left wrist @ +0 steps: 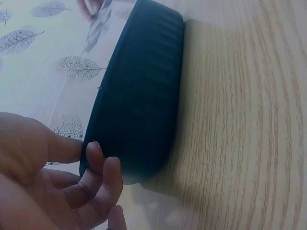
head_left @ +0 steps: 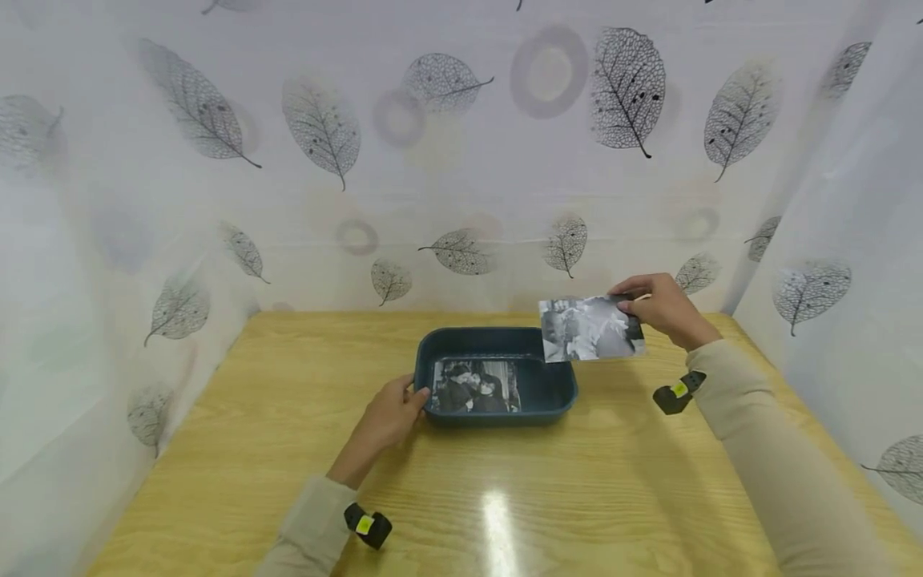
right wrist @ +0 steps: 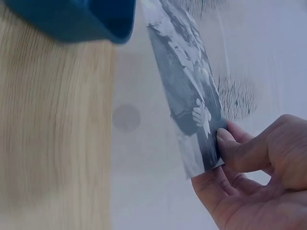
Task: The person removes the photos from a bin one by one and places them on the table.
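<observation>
A dark blue rectangular tray [head_left: 497,419] with rounded corners sits on the wooden table. Inside it, toward the left, lies a black-and-white photo [head_left: 476,387] of people. My left hand [head_left: 389,413] grips the tray's left end, thumb at the rim; the left wrist view shows its fingers curled against the outer wall [left wrist: 136,91]. Above the tray's far right corner, my right hand [head_left: 665,307] pinches a second black-and-white photo [head_left: 587,330] by its right edge. In the right wrist view, this photo [right wrist: 184,91] is held between thumb and fingers, its picture side showing.
The light wood table [head_left: 288,449] carries the tray near its far edge. White curtains [head_left: 461,184] printed with leaves hang behind and at both sides. Small black devices [head_left: 369,526] are strapped at both wrists.
</observation>
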Action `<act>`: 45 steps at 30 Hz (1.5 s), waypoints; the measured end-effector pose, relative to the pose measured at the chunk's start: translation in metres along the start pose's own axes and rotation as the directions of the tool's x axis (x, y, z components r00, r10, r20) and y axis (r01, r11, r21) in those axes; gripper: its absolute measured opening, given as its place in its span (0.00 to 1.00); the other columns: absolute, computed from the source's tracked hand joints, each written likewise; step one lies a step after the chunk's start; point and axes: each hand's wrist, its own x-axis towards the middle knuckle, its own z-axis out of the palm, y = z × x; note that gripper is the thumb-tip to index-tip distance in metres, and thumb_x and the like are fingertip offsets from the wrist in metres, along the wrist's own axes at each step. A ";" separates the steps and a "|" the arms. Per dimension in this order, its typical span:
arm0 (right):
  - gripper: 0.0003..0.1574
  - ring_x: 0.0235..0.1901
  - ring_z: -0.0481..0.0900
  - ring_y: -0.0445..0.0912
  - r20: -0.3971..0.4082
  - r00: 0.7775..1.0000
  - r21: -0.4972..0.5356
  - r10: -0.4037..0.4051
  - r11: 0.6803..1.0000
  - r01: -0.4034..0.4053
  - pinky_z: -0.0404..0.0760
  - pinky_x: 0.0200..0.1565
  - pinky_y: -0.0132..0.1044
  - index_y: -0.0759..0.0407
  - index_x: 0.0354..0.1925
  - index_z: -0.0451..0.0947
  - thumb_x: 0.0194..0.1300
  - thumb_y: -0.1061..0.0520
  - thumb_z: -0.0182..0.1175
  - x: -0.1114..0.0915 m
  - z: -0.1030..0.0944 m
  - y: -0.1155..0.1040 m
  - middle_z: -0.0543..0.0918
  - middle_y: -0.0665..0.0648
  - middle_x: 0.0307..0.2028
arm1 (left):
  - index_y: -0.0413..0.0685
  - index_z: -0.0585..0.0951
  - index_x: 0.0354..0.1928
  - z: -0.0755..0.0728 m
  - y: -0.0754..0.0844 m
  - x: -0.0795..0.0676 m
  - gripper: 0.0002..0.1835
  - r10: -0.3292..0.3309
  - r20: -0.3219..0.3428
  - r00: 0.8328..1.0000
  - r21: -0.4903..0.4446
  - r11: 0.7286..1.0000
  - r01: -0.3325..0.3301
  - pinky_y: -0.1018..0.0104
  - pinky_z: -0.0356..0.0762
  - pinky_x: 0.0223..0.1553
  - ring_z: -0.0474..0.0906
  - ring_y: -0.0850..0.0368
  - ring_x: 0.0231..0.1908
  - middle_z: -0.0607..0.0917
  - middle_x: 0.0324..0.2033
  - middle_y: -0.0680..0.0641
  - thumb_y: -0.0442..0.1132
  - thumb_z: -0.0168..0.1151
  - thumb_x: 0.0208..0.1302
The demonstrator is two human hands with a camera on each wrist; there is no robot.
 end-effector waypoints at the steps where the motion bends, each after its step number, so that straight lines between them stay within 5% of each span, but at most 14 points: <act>1: 0.19 0.50 0.77 0.59 -0.002 1.000 0.000 0.013 1.000 -0.013 0.80 0.40 0.35 0.71 0.60 0.77 0.76 0.64 0.56 -0.001 -0.004 0.006 0.74 0.73 0.56 | 0.36 0.72 0.68 0.000 0.000 0.000 0.22 -0.001 0.000 1.000 0.001 1.000 0.001 0.66 0.63 0.20 0.68 0.58 0.20 0.81 0.26 0.43 0.38 0.52 0.78; 10: 0.21 0.49 0.77 0.54 0.033 0.994 0.041 0.100 0.994 -0.101 0.82 0.40 0.31 0.75 0.63 0.71 0.76 0.67 0.53 -0.009 -0.020 0.048 0.70 0.76 0.58 | 0.37 0.71 0.69 -0.003 -0.002 -0.001 0.22 -0.003 -0.009 1.000 0.024 1.000 0.003 0.66 0.62 0.18 0.67 0.59 0.18 0.81 0.24 0.43 0.39 0.53 0.78; 18: 0.21 0.39 0.79 0.42 0.048 0.993 0.088 0.109 0.990 -0.113 0.83 0.37 0.34 0.78 0.61 0.72 0.73 0.69 0.55 -0.011 -0.001 0.079 0.72 0.80 0.57 | 0.37 0.72 0.67 -0.004 -0.003 -0.002 0.21 -0.002 -0.007 1.000 0.018 1.000 0.003 0.66 0.62 0.18 0.67 0.58 0.19 0.81 0.24 0.43 0.39 0.53 0.78; 33: 0.15 0.48 0.78 0.67 -0.061 0.994 -0.076 0.089 0.993 -0.093 0.80 0.39 0.45 0.75 0.48 0.82 0.64 0.69 0.59 -0.009 0.037 0.110 0.80 0.78 0.49 | 0.36 0.73 0.66 -0.002 -0.004 -0.001 0.20 0.030 0.013 0.999 -0.017 0.999 -0.030 0.65 0.64 0.20 0.70 0.58 0.20 0.81 0.24 0.43 0.37 0.52 0.79; 39: 0.14 0.48 0.78 0.69 -0.101 0.992 -0.149 0.077 0.985 -0.091 0.79 0.46 0.58 0.73 0.46 0.84 0.62 0.68 0.61 -0.008 0.044 0.115 0.81 0.77 0.47 | 0.37 0.73 0.66 -0.001 -0.004 -0.001 0.20 0.032 0.009 0.999 -0.025 0.999 -0.032 0.65 0.63 0.19 0.70 0.58 0.20 0.81 0.24 0.43 0.37 0.52 0.79; 45: 0.14 0.48 0.78 0.69 -0.112 0.990 -0.189 0.083 0.977 -0.104 0.78 0.48 0.61 0.72 0.46 0.84 0.61 0.68 0.63 -0.008 0.049 0.116 0.82 0.77 0.48 | 0.36 0.73 0.67 0.000 -0.004 0.000 0.20 0.037 0.004 0.999 -0.024 0.999 -0.036 0.65 0.65 0.20 0.71 0.57 0.21 0.81 0.25 0.43 0.37 0.52 0.78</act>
